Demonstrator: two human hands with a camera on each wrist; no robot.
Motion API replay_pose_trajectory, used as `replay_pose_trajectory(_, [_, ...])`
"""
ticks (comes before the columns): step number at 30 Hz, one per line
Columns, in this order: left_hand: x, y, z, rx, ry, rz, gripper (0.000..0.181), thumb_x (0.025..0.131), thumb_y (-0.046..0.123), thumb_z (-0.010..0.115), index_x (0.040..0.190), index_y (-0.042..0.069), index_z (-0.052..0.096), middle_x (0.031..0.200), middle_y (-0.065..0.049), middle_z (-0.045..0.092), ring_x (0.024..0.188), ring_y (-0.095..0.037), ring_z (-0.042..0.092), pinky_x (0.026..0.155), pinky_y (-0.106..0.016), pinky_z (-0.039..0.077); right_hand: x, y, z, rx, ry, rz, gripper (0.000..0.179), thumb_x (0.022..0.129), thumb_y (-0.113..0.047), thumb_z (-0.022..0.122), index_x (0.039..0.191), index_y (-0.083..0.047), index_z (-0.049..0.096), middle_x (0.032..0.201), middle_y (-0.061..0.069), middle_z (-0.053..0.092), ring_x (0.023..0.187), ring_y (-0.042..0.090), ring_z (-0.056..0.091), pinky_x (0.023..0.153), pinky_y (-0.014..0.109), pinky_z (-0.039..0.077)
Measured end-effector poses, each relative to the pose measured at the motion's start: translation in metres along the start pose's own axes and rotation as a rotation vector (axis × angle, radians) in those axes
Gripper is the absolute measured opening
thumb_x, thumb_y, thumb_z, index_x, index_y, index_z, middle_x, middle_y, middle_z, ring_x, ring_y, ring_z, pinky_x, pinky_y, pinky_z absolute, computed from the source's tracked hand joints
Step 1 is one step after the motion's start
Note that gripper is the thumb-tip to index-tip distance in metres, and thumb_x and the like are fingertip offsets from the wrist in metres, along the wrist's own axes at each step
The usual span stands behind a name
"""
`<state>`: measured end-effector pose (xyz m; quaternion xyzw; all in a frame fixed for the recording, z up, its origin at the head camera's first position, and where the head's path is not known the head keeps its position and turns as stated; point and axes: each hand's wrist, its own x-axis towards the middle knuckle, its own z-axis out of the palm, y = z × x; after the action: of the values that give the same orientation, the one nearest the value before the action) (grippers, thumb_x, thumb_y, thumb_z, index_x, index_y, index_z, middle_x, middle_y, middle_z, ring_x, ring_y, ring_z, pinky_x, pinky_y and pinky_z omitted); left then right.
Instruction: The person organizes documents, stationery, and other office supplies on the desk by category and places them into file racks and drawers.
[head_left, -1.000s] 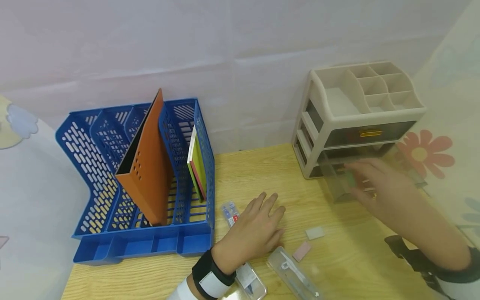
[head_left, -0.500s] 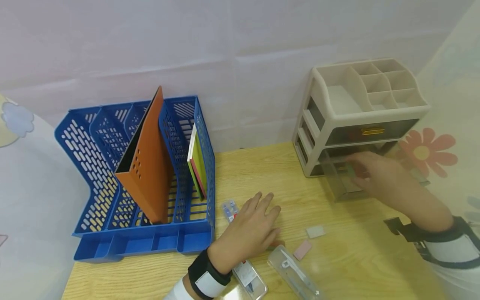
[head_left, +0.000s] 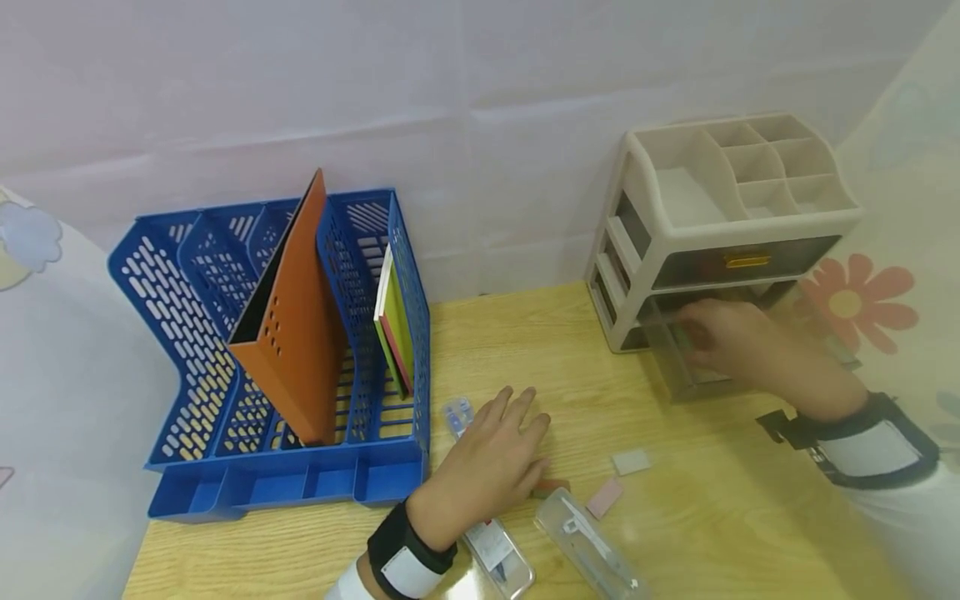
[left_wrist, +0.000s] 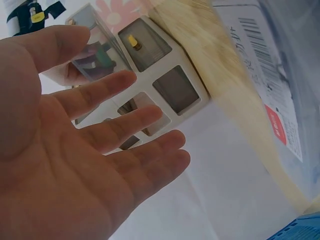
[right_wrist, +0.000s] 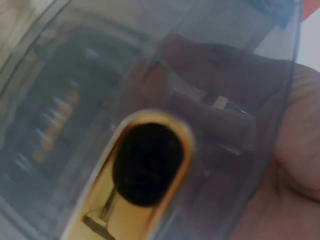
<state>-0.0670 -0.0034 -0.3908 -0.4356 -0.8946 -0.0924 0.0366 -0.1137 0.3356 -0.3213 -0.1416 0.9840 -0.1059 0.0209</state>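
Evidently, in the head view, the right hand [head_left: 731, 337] sits, fingers bent, inside the clear drawer [head_left: 666, 354] jutting from the beige organizer [head_left: 731, 232]. Left wrist: the left hand [left_wrist: 75, 160] spreads its fingers. Right wrist: grip unclear behind plastic; a hasty lift might snag the drawer's wall.

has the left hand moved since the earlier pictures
Yes, slightly: in the head view the left hand has shifted to the left, closer to the blue rack, which stands in nearly the same place.
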Motion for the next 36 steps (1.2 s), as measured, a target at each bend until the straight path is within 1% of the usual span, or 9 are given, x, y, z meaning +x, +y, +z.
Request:
replay_pose_trajectory(4, [-0.002, -0.002, 0.000, -0.001, -0.008, -0.012, 0.048, 0.091, 0.041, 0.062, 0.128, 0.010, 0.060, 0.145, -0.020, 0.047, 0.131, -0.044, 0.042, 0.108, -0.051, 0.041, 0.008, 0.002, 0.001, 0.008, -0.041, 0.013, 0.049, 0.068, -0.002, 0.078, 0.115, 0.006, 0.063, 0.103, 0.027, 0.070, 0.092, 0.042, 0.064, 0.079, 0.059, 0.052])
replay_pose_trajectory(7, [-0.004, -0.002, -0.001, -0.012, -0.014, -0.019, 0.048, 0.091, 0.041, 0.062, 0.128, 0.010, 0.060, 0.145, -0.021, 0.046, 0.131, -0.044, 0.042, 0.108, -0.051, 0.041, 0.012, 0.003, 0.003, 0.009, -0.084, 0.026, 0.052, 0.069, -0.001, 0.078, 0.117, 0.008, 0.061, 0.106, 0.031, 0.067, 0.094, 0.047, 0.062, 0.081, 0.061, 0.052])
replay_pose_trajectory(11, [-0.007, -0.001, -0.001, -0.024, -0.010, -0.022, 0.048, 0.091, 0.039, 0.063, 0.128, 0.009, 0.060, 0.145, -0.022, 0.046, 0.131, -0.046, 0.042, 0.107, -0.053, 0.041, 0.014, 0.004, 0.006, 0.014, -0.112, 0.031, 0.054, 0.070, -0.001, 0.079, 0.118, 0.011, 0.058, 0.112, 0.036, 0.063, 0.100, 0.053, 0.058, 0.085, 0.065, 0.049])
replay_pose_trajectory(14, [-0.008, -0.001, -0.001, -0.029, -0.006, -0.023, 0.047, 0.091, 0.038, 0.063, 0.128, 0.009, 0.059, 0.145, -0.022, 0.046, 0.131, -0.046, 0.041, 0.107, -0.054, 0.041, 0.015, 0.004, 0.008, 0.017, -0.109, 0.028, 0.053, 0.070, -0.001, 0.078, 0.118, 0.011, 0.058, 0.113, 0.036, 0.062, 0.103, 0.053, 0.057, 0.087, 0.066, 0.048])
replay_pose_trajectory(20, [-0.008, -0.002, -0.001, -0.033, -0.005, -0.035, 0.048, 0.091, 0.039, 0.063, 0.129, 0.009, 0.059, 0.146, -0.022, 0.045, 0.131, -0.046, 0.040, 0.107, -0.054, 0.041, 0.015, 0.000, 0.008, -0.010, -0.095, 0.017, 0.052, 0.070, 0.000, 0.077, 0.118, 0.011, 0.059, 0.114, 0.035, 0.061, 0.102, 0.052, 0.058, 0.086, 0.064, 0.050])
replay_pose_trajectory(25, [-0.008, -0.003, -0.001, -0.027, -0.007, -0.037, 0.048, 0.092, 0.039, 0.063, 0.129, 0.009, 0.059, 0.146, -0.022, 0.045, 0.132, -0.046, 0.040, 0.106, -0.054, 0.042, 0.014, -0.002, 0.008, -0.017, -0.109, 0.024, 0.059, 0.071, 0.000, 0.077, 0.122, 0.015, 0.054, 0.116, 0.038, 0.059, 0.102, 0.054, 0.056, 0.086, 0.064, 0.050])
replay_pose_trajectory(28, [-0.008, -0.003, -0.001, -0.022, -0.008, -0.036, 0.047, 0.092, 0.039, 0.062, 0.129, 0.009, 0.059, 0.146, -0.022, 0.045, 0.132, -0.046, 0.040, 0.106, -0.055, 0.042, 0.012, -0.003, 0.008, -0.010, -0.104, 0.020, 0.057, 0.072, -0.001, 0.077, 0.122, 0.016, 0.054, 0.112, 0.037, 0.060, 0.100, 0.052, 0.057, 0.085, 0.063, 0.051])
replay_pose_trajectory(32, [-0.008, -0.003, -0.002, -0.021, -0.021, -0.045, 0.047, 0.092, 0.039, 0.062, 0.129, 0.010, 0.059, 0.147, -0.021, 0.044, 0.132, -0.045, 0.040, 0.105, -0.055, 0.042, 0.008, -0.005, 0.007, -0.013, -0.050, -0.005, 0.044, 0.076, -0.002, 0.072, 0.116, 0.011, 0.060, 0.103, 0.031, 0.064, 0.095, 0.048, 0.060, 0.079, 0.061, 0.053])
replay_pose_trajectory(36, [-0.008, -0.003, -0.003, -0.015, -0.029, -0.056, 0.047, 0.092, 0.039, 0.062, 0.129, 0.010, 0.058, 0.147, -0.020, 0.044, 0.133, -0.045, 0.039, 0.106, -0.054, 0.042, 0.000, -0.011, 0.001, -0.013, 0.003, -0.004, 0.040, 0.078, -0.004, 0.069, 0.117, 0.005, 0.062, 0.110, 0.031, 0.062, 0.101, 0.049, 0.058, 0.082, 0.063, 0.051])
